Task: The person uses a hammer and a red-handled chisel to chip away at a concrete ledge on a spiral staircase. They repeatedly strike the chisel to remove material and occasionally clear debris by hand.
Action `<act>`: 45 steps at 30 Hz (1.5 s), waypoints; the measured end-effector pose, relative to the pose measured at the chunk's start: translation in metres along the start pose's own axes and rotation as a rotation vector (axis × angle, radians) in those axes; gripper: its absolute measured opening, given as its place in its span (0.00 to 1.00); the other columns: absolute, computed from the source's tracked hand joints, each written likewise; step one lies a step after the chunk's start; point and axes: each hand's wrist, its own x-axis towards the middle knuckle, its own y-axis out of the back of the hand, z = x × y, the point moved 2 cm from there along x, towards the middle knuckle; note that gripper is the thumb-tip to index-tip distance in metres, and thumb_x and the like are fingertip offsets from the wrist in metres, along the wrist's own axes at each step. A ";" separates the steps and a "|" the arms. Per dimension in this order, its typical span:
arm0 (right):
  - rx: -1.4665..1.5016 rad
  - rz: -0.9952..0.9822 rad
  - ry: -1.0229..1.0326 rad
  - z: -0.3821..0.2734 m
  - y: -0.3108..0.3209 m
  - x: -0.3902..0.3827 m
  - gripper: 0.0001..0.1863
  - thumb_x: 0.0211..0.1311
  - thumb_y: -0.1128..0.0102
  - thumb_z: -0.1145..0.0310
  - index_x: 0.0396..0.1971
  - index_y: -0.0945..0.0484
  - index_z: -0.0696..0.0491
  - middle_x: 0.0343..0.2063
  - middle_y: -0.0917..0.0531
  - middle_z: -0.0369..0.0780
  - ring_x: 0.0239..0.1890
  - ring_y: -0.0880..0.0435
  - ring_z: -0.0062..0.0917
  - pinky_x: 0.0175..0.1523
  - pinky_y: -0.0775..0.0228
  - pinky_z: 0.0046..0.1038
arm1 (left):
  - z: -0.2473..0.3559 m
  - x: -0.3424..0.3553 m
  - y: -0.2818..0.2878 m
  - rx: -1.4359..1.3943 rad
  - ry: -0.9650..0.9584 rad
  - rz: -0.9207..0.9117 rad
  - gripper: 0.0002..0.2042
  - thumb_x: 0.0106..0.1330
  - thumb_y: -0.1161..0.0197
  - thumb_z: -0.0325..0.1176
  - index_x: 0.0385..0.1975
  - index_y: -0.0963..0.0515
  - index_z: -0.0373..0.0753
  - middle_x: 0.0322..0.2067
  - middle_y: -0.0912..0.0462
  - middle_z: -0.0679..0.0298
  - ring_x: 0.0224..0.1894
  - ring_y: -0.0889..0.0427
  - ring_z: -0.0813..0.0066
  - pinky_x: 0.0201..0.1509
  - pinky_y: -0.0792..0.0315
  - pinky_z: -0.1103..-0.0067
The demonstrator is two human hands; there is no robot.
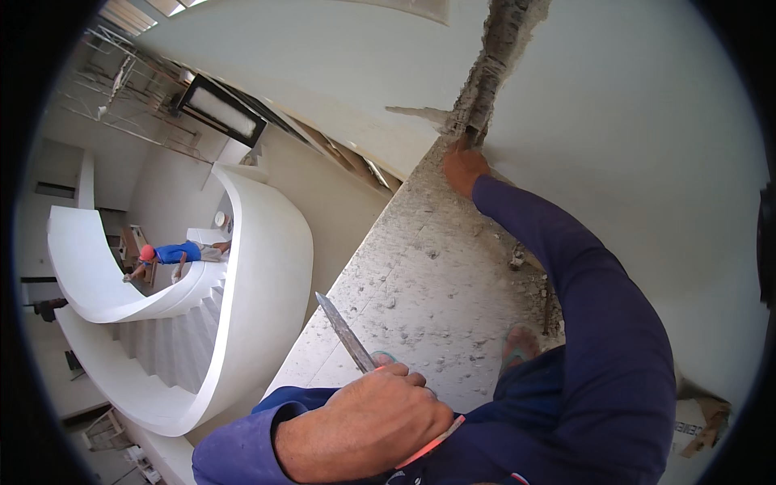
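Note:
My left hand (376, 422) is closed in a fist around a chisel (346, 333). Its grey, worn metal blade points up and to the left, and a bit of orange shows at the fist's top and lower edge. Farther off, my right hand (466, 170) reaches to the lower end of a rough channel (495, 69) broken into the white wall. The fingertips go into the broken masonry there, so whatever they touch or hold is hidden. Loose debris (453, 242) lies scattered over the pale ledge under that hand.
My feet (521, 343) stand on the debris-strewn floor. A curved white staircase (271, 283) drops away on the left, where another person (174, 253) in blue and a red cap works. Scaffolding (121, 89) stands beyond. A torn bag (699, 420) lies at lower right.

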 end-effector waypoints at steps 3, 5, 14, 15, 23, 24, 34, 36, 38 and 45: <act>-0.013 -0.002 -0.035 0.003 0.007 -0.003 0.31 0.70 0.45 0.66 0.66 0.34 0.72 0.64 0.32 0.70 0.42 0.09 0.45 0.40 0.14 0.37 | 0.001 -0.002 -0.004 0.045 0.035 -0.037 0.09 0.71 0.43 0.34 0.35 0.20 0.35 0.30 0.16 0.52 0.45 0.17 0.52 0.58 0.26 0.65; 0.022 0.007 -0.030 0.003 0.017 -0.008 0.30 0.69 0.45 0.67 0.66 0.32 0.70 0.64 0.30 0.67 0.44 0.09 0.42 0.43 0.15 0.36 | 0.000 -0.002 -0.006 0.066 0.056 -0.071 0.09 0.71 0.43 0.34 0.35 0.20 0.35 0.30 0.16 0.52 0.45 0.17 0.52 0.58 0.26 0.64; 0.080 -0.023 0.012 0.001 0.031 -0.011 0.26 0.68 0.41 0.60 0.57 0.24 0.67 0.57 0.23 0.63 0.44 0.10 0.43 0.46 0.16 0.40 | -0.002 0.003 -0.003 0.055 0.047 -0.079 0.12 0.73 0.43 0.35 0.34 0.19 0.33 0.30 0.16 0.51 0.44 0.16 0.51 0.58 0.25 0.64; 0.113 0.003 -0.006 0.007 0.031 -0.008 0.25 0.68 0.41 0.61 0.55 0.23 0.67 0.55 0.22 0.63 0.43 0.09 0.43 0.46 0.16 0.40 | -0.002 0.004 -0.001 0.060 0.045 -0.084 0.12 0.73 0.43 0.35 0.33 0.19 0.32 0.30 0.16 0.51 0.44 0.16 0.51 0.57 0.25 0.64; 0.052 0.047 0.113 -0.009 0.027 -0.008 0.19 0.70 0.45 0.66 0.51 0.22 0.67 0.45 0.15 0.56 0.47 0.11 0.45 0.49 0.18 0.45 | -0.002 -0.002 -0.006 0.000 0.004 0.040 0.12 0.72 0.42 0.33 0.28 0.22 0.32 0.27 0.18 0.50 0.37 0.18 0.50 0.52 0.26 0.65; -0.047 0.077 0.159 -0.008 0.023 -0.008 0.19 0.70 0.46 0.67 0.51 0.22 0.66 0.47 0.16 0.57 0.50 0.13 0.45 0.52 0.19 0.45 | -0.003 -0.001 -0.006 0.015 0.001 0.040 0.11 0.71 0.42 0.33 0.27 0.23 0.32 0.26 0.18 0.50 0.37 0.18 0.50 0.51 0.26 0.65; -0.051 0.177 0.344 -0.021 -0.006 -0.011 0.31 0.79 0.52 0.59 0.74 0.39 0.60 0.75 0.39 0.54 0.77 0.40 0.45 0.75 0.39 0.48 | 0.004 0.001 -0.011 0.076 -0.004 0.082 0.09 0.64 0.39 0.31 0.26 0.25 0.32 0.24 0.19 0.51 0.33 0.17 0.49 0.45 0.24 0.65; -0.063 0.261 0.307 0.013 -0.027 -0.004 0.31 0.78 0.51 0.60 0.74 0.39 0.58 0.75 0.39 0.53 0.77 0.39 0.44 0.73 0.36 0.47 | 0.001 0.005 -0.008 0.115 -0.035 0.110 0.09 0.64 0.39 0.32 0.26 0.25 0.33 0.24 0.19 0.51 0.33 0.17 0.49 0.44 0.24 0.64; -0.117 0.248 0.273 0.023 -0.032 -0.002 0.30 0.76 0.49 0.60 0.73 0.37 0.57 0.75 0.37 0.52 0.76 0.37 0.44 0.71 0.33 0.46 | 0.001 0.003 -0.008 0.116 -0.030 0.135 0.09 0.64 0.39 0.32 0.26 0.25 0.33 0.24 0.19 0.51 0.33 0.17 0.49 0.44 0.24 0.64; -0.062 -0.412 0.137 -0.033 0.030 -0.010 0.15 0.69 0.47 0.70 0.46 0.16 0.63 0.58 0.19 0.54 0.64 0.22 0.42 0.58 0.24 0.37 | 0.004 -0.011 -0.021 0.015 0.020 0.166 0.10 0.63 0.37 0.33 0.26 0.25 0.33 0.23 0.19 0.51 0.34 0.16 0.49 0.44 0.23 0.65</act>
